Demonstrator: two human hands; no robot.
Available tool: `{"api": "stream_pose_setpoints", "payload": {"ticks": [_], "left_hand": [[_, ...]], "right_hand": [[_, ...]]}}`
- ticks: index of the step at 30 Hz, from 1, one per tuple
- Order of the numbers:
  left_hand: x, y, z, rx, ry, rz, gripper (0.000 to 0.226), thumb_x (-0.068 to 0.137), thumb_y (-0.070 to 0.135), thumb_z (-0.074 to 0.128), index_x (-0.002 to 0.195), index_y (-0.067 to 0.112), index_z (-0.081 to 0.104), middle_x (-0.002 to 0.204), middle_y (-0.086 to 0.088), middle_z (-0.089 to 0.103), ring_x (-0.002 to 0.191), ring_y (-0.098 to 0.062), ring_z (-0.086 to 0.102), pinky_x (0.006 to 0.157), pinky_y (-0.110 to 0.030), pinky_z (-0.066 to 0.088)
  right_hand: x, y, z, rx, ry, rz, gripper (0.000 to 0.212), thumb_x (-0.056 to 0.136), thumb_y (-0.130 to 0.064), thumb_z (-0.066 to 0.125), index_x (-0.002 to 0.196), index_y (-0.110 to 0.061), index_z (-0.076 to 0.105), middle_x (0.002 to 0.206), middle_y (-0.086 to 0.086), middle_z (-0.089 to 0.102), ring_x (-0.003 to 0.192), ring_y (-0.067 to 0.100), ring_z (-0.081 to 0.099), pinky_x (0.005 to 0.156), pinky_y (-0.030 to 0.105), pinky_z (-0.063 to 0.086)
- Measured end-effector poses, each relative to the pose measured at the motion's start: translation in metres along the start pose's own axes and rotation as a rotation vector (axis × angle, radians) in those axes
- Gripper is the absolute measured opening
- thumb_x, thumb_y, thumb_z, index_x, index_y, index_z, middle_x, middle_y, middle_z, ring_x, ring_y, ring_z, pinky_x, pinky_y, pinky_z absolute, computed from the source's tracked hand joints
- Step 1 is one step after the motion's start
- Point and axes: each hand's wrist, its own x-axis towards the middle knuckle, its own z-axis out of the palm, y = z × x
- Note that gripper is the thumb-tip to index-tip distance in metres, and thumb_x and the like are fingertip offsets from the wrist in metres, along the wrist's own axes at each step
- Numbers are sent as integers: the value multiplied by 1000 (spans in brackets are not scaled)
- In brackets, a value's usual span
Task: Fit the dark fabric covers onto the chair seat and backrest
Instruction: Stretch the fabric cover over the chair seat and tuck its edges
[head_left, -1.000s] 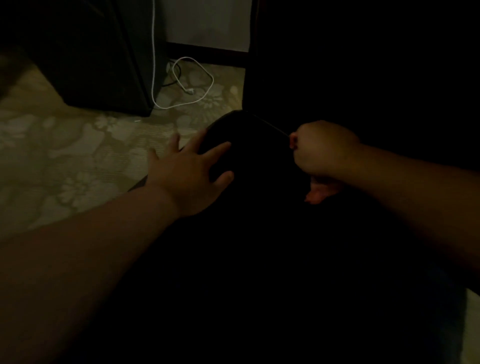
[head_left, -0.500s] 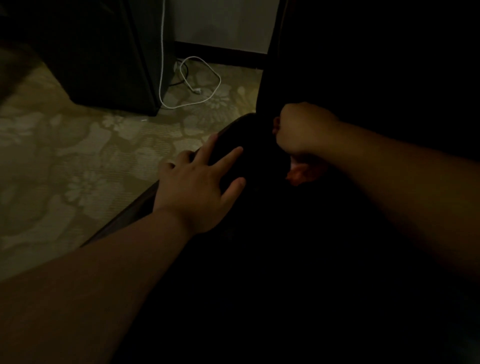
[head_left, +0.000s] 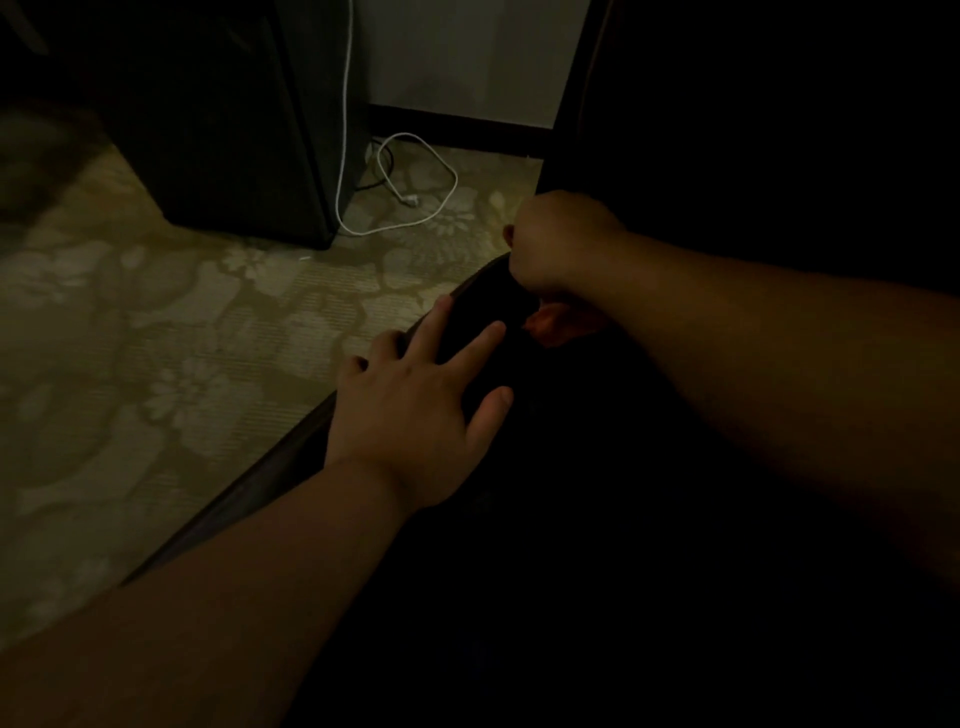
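The room is dim. A dark fabric cover (head_left: 597, 467) lies over the chair seat and fills the lower right of the view. My left hand (head_left: 421, 400) lies flat with spread fingers on the cover at the seat's left edge (head_left: 270, 467). My right hand (head_left: 561, 244) is a fist at the seat's far corner, gripping the cover's edge beside the dark backrest (head_left: 753, 130). A small reddish patch (head_left: 550, 319) shows just under that fist; what it is cannot be made out.
Patterned beige carpet (head_left: 156, 338) covers the floor to the left. A dark cabinet (head_left: 223, 114) stands at the back left, with a white cable (head_left: 415, 208) looped on the floor beside it. A pale wall with dark skirting lies behind.
My right fist has moved up and left to the seat's far corner, drawing the cover with it. My left hand has slid along the seat edge and still lies flat.
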Motion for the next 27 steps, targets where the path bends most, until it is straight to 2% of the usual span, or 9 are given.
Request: {"api": "stream_pose_setpoints", "payload": {"ticks": [2,6,10,14,19,20,22,24,27], "left_hand": [[-1,-1,1,-5,5,-8,68,97,79,15,161,60,5,178,5,3,145,-38,39,106,-59,41],[-2,1,2,-17,12,-2,68,97,80,17,161,60,5,178,5,4,148,-38,36,109,-59,40],[3,1,0,-22,-1,33,69,97,80,13,161,60,2,178,5,2,149,-37,36,108,-58,39],[7,1,0,-8,-2,46,69,96,80,12,161,59,3,178,4,3,148,-38,37,109,-59,39],[6,1,2,-1,10,32,68,96,79,13,161,60,5,178,3,6,147,-38,38,108,-59,40],[5,1,1,1,13,24,68,96,79,13,161,60,6,178,2,7,146,-38,39,107,-59,41],[3,2,1,15,23,13,68,97,78,14,162,59,9,178,1,9,143,-38,41,105,-58,42],[2,3,1,29,26,8,67,97,78,15,162,59,9,178,1,9,141,-38,43,104,-58,43],[1,3,0,18,11,-5,66,97,78,15,161,61,8,178,2,9,140,-39,44,105,-59,42]], "right_hand": [[4,-2,2,-13,22,-11,12,99,-22,58,91,-13,56,93,8,56,82,25,55,67,35,43],[-16,21,11,116,25,21,11,96,-19,60,87,-15,61,82,3,59,68,20,54,53,30,38],[-61,62,16,74,-73,80,7,94,-19,61,86,-19,61,76,0,50,73,25,54,66,31,46],[-91,96,28,133,-106,194,13,94,-23,65,84,-15,65,84,9,63,76,31,60,65,33,44],[-58,63,27,165,-29,265,22,97,-23,61,80,-10,61,74,6,53,62,23,48,61,32,41],[-47,51,23,164,-6,247,18,98,-23,60,86,-10,64,77,6,55,65,25,51,64,32,42],[-26,22,15,156,50,157,16,99,-23,59,101,-12,70,95,8,66,85,32,65,70,33,44],[-12,-8,9,111,87,56,16,101,-23,56,104,-16,69,111,9,69,103,32,68,72,35,43],[-4,-29,7,53,97,-12,19,103,-24,53,111,-19,68,112,6,69,106,28,68,72,36,43]]}}
